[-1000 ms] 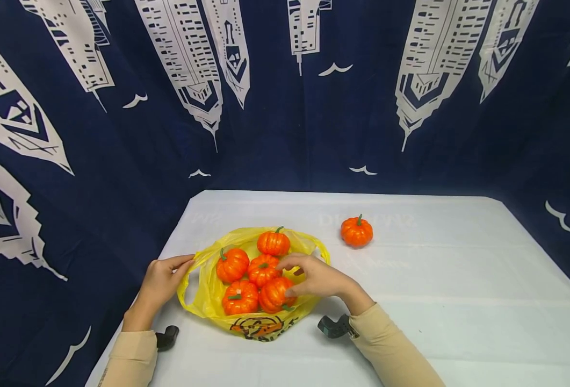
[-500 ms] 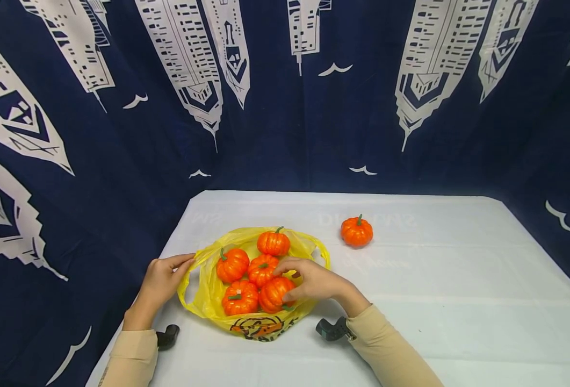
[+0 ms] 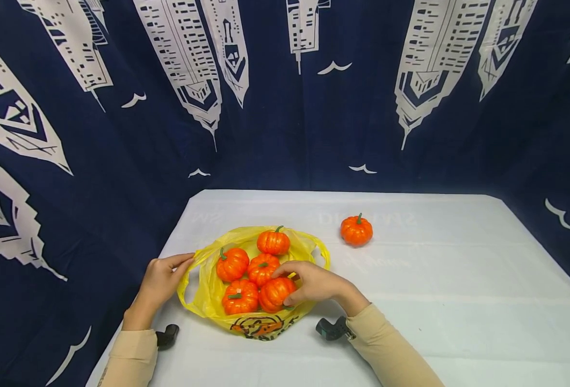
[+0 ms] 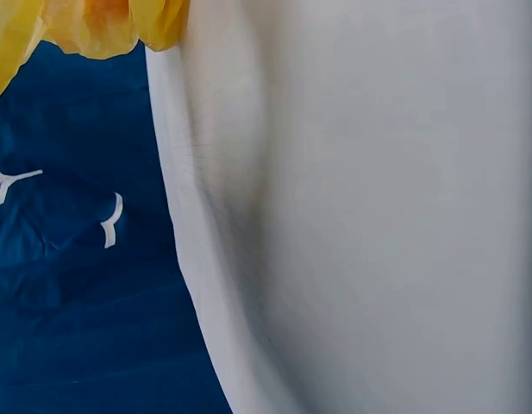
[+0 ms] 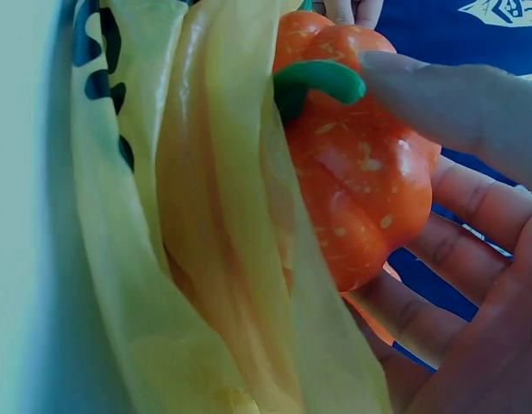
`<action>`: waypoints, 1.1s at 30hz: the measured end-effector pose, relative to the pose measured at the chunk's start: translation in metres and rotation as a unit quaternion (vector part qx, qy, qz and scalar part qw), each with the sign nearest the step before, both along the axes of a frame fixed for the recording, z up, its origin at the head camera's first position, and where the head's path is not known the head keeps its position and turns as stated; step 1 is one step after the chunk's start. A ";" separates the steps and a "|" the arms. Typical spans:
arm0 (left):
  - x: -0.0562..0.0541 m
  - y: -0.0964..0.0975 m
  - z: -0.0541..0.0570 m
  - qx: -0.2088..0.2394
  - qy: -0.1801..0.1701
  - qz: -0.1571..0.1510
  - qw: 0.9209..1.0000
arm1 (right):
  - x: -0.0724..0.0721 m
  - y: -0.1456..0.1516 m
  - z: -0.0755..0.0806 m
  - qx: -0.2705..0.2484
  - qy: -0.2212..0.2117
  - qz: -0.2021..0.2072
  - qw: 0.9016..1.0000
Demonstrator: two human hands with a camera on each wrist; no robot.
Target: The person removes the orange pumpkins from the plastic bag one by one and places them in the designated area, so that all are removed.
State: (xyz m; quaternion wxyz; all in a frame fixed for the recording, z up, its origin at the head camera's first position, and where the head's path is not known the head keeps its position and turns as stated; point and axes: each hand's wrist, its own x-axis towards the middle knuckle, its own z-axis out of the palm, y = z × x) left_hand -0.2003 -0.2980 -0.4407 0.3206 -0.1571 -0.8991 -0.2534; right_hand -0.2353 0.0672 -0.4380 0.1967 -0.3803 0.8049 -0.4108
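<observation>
A yellow plastic bag (image 3: 207,293) lies with its mouth spread wide, several small orange pumpkins inside it. My left hand (image 3: 161,285) pinches the bag's left rim by the handle; the left wrist view shows only a bit of the bag (image 4: 93,26) at the top. My right hand (image 3: 316,282) reaches over the right rim and grips the front right pumpkin (image 3: 276,295). In the right wrist view, the thumb (image 5: 455,103) lies on this pumpkin (image 5: 360,172) near its green stem, the fingers curve round its far side, and a fold of bag hides part of it.
One more pumpkin (image 3: 356,231) stands on the white table (image 3: 434,279), behind and to the right of the bag. A dark blue curtain (image 3: 275,140) with white building prints hangs behind and along the left side. Dark camera mounts jut from both wrists.
My right hand has shifted slightly left and down, its fingers and thumb settling round the front right pumpkin. The left hand and the bag stay as they were.
</observation>
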 end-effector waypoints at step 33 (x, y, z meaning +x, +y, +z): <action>-0.002 0.003 -0.003 0.009 0.002 -0.002 1.000 | -0.010 0.023 0.017 -0.099 -0.018 -0.072 0.992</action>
